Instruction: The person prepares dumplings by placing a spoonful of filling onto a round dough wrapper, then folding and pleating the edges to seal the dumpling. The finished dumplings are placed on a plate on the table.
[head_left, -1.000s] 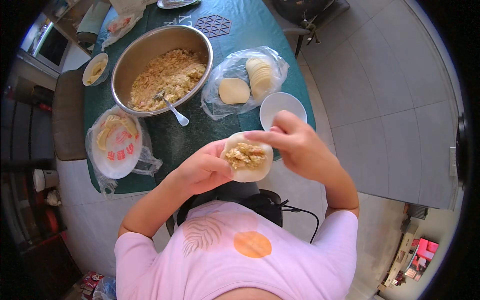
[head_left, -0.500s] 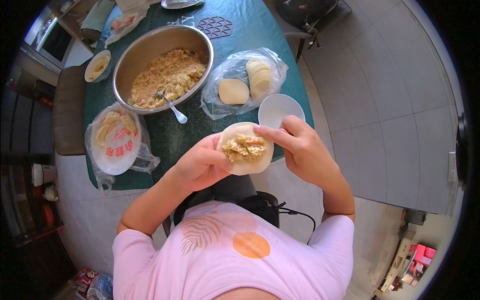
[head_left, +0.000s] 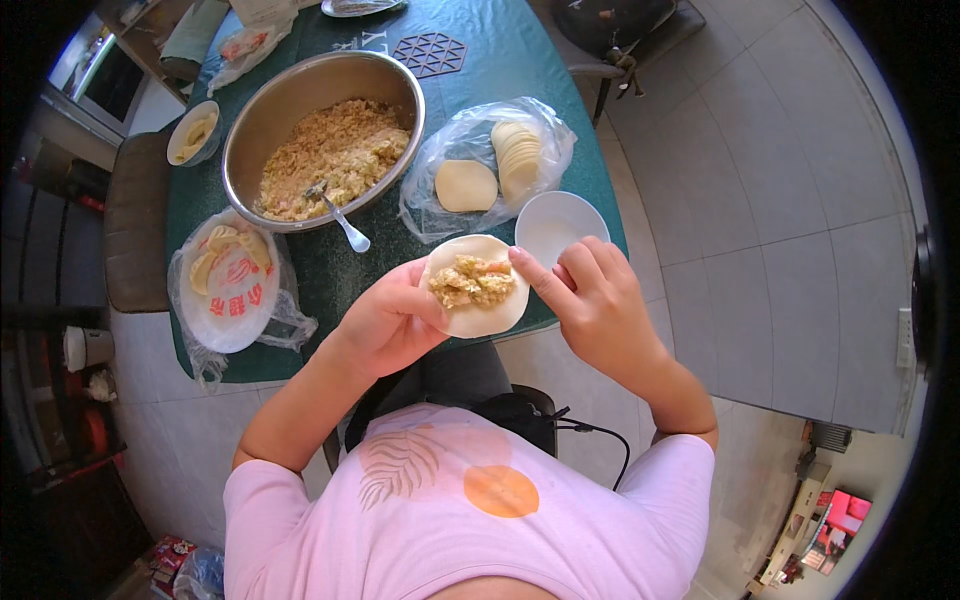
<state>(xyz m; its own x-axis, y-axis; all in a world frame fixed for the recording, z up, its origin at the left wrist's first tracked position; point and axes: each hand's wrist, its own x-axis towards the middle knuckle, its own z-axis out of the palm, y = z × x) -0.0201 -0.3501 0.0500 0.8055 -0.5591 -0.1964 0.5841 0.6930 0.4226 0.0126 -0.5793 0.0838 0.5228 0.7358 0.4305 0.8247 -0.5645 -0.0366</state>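
A round dumpling wrapper point(head_left: 477, 318) with a mound of minced filling point(head_left: 473, 282) rests in my left hand point(head_left: 385, 320), its thumb on top and its fingers closed round the left side. My right hand point(head_left: 600, 305) is at the wrapper's right side. Its index finger is stretched out, with the tip at the upper right rim, and the other fingers are bent. Just beyond that hand stands a small white bowl point(head_left: 545, 215); its contents are hard to make out.
On the green-covered table point(head_left: 500, 50), a large steel bowl point(head_left: 232, 170) holds filling and a spoon point(head_left: 350, 232). A plastic bag point(head_left: 425, 205) holds stacked wrappers point(head_left: 517, 160). Left, a bag-covered plate point(head_left: 225, 310) carries several dumplings point(head_left: 215, 255). A small bowl point(head_left: 210, 145) stands behind it.
My left hand has shifted slightly left and up with the filled wrapper. The right index finger stays at the rim, while the hand behind it has turned and dropped a little.
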